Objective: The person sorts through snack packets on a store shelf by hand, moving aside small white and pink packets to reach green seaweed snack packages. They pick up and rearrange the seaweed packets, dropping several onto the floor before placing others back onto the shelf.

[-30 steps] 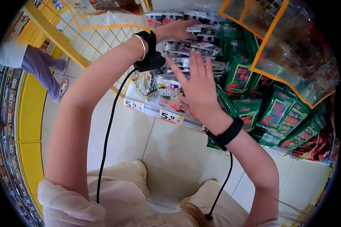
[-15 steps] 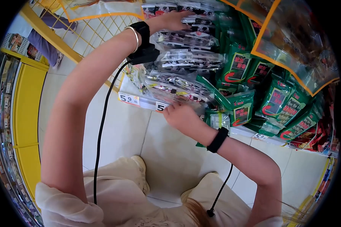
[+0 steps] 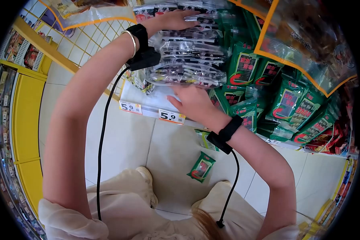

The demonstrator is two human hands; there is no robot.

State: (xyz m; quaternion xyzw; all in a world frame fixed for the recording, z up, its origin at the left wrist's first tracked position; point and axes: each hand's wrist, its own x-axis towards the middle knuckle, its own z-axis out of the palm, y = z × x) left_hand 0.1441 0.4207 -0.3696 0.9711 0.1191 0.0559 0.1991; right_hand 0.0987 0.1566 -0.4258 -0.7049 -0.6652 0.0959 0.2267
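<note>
My left hand [image 3: 178, 20] lies flat with fingers stretched over the far part of a row of clear and black packets [image 3: 188, 50] on the shelf. At the near end of that row, my right hand [image 3: 196, 102] presses its fingers against the packets, its thumb apart; its fingertips are partly hidden. Green packets [image 3: 244, 66] with red print stand to the right of the row. One green packet [image 3: 202, 167] lies on the floor between my knees, and another green-edged packet [image 3: 206, 140] shows beneath the shelf edge.
Price tags [image 3: 171, 116] line the shelf's front edge. A yellow wire grid [image 3: 82, 42] stands at the left. Large orange-edged bags [image 3: 304, 44] hang at the upper right. Red packets [image 3: 328, 138] fill the right end, and a yellow shelf unit [image 3: 28, 120] stands far left.
My right hand has moved up and pushed the near packets back, baring shelf surface before them. A green packet now shows on the floor. The view has shifted slightly.
</note>
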